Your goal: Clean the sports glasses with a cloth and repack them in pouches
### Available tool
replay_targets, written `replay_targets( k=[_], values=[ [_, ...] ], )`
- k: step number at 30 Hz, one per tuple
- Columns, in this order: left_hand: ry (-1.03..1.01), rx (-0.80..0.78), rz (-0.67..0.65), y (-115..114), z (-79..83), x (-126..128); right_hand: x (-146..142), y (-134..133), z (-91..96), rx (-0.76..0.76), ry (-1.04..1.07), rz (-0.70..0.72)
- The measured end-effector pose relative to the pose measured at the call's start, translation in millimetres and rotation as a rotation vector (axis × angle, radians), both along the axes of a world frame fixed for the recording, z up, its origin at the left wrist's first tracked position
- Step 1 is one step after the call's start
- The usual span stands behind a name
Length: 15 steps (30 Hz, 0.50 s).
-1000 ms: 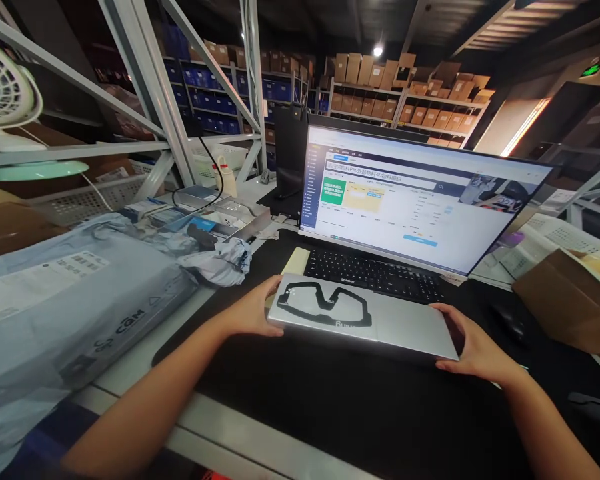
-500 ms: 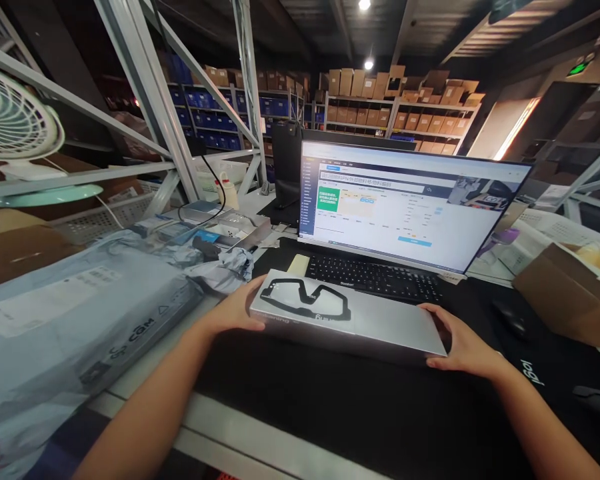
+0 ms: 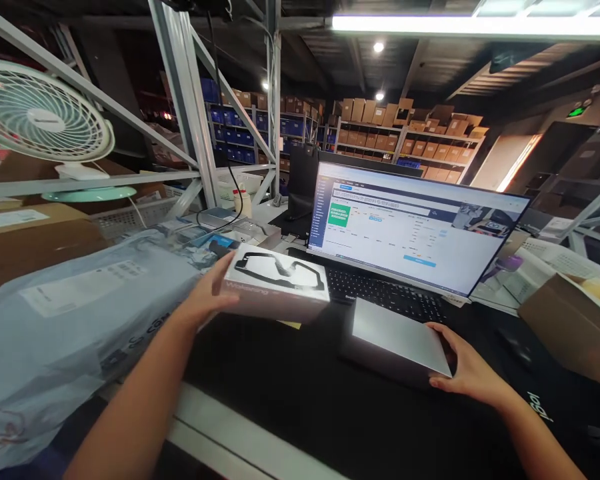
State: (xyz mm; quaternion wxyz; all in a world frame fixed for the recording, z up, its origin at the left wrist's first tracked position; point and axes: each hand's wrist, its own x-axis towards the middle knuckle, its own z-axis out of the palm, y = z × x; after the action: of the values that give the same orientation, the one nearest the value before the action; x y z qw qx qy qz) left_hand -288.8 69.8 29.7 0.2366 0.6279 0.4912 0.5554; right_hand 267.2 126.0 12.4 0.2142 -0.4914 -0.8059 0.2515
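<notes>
My left hand (image 3: pixel 207 297) grips the left end of a white and grey carton (image 3: pixel 275 293) with black goggles printed on its top, raised a little over the desk mat. The carton's inside is hidden, so I cannot tell if it is an outer sleeve. My right hand (image 3: pixel 465 365) is closed around the right end of a plain silver-grey box (image 3: pixel 397 333), thumb in front and fingers behind. A gap of dark mat shows between carton and box. Behind them are a black keyboard (image 3: pixel 385 293) and a lit monitor (image 3: pixel 405 233).
At left lies a large grey plastic mailer bag (image 3: pixel 95 320), with a desk fan (image 3: pixel 45 120) behind it. A mouse (image 3: pixel 514 348) and an open cardboard box (image 3: pixel 565 327) are at right. A yellow slip (image 3: pixel 291 325) lies under the carton.
The carton and silver-grey box, joined end to end before, are now apart. My left hand has moved left with the carton; my right hand keeps its hold. The view has tilted up slightly.
</notes>
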Motion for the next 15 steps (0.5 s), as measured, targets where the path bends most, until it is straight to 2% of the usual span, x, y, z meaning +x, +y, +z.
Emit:
replay_targets(
  k=[2,4,6,8,11,15],
  values=[
    [0.025,0.037,0.118,-11,13.5,14,-7,0,-3.4,0.021,-0.002,-0.008],
    [0.091,0.063,0.308,-24,26.5,37,-14,-1,-7.0,0.031,-0.009,-0.031],
    [0.220,0.069,0.492,-36,37.3,62,-16,-2,-9.8,0.021,0.003,-0.057],
    [0.355,0.092,0.603,-46,44.3,83,-14,-3,-11.6,0.000,0.042,-0.065],
    [0.460,0.085,0.629,-54,45.6,103,-6,0,-14.2,-0.013,0.128,-0.049],
    [0.481,0.068,0.554,-51,41.3,106,2,5,-19.8,0.025,0.194,-0.038]
  ],
)
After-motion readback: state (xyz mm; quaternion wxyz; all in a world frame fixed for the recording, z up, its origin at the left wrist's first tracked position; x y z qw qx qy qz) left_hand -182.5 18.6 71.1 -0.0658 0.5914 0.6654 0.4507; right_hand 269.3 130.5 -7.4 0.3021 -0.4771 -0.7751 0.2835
